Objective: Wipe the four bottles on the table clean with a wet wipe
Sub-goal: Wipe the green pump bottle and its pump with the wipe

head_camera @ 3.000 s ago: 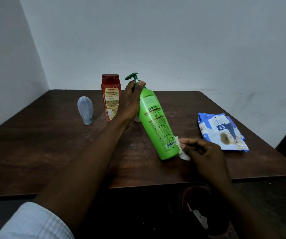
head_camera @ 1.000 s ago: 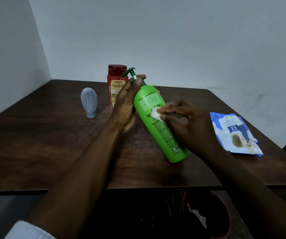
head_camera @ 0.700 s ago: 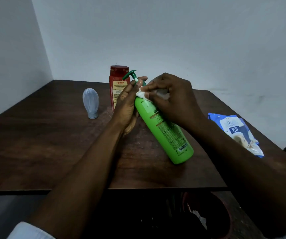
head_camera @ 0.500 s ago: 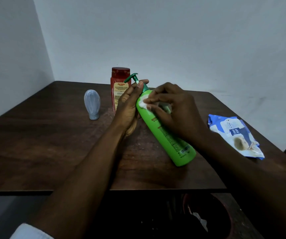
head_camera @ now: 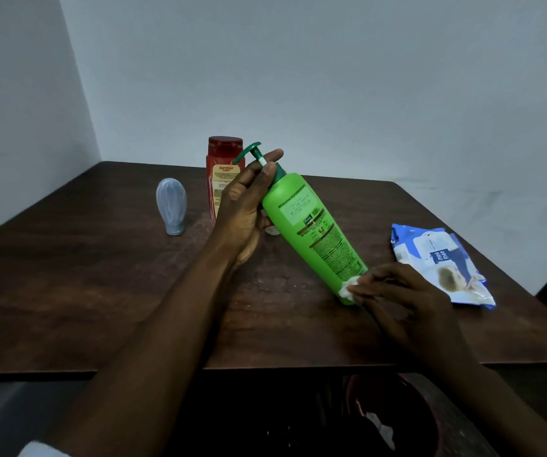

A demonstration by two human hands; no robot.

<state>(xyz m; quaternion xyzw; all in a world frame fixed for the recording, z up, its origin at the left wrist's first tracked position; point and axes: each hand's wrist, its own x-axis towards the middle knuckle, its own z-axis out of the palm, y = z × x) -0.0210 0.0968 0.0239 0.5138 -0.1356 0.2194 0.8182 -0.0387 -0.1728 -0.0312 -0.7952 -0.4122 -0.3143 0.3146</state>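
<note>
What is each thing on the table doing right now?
Green bottle: tilted, held near its neck by the left hand.
Wipe: pinched by the right hand against the green bottle's base.
Red bottle: upright, cap on.
Grey tube: standing on its cap.
Wipes pack: lying flat.

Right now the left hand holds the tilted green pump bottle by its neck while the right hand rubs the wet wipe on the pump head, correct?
Not quite. In the head view, the right hand presses the wet wipe against the bottom end of the green pump bottle, not the pump head. The left hand does hold the tilted bottle by its neck.
</note>
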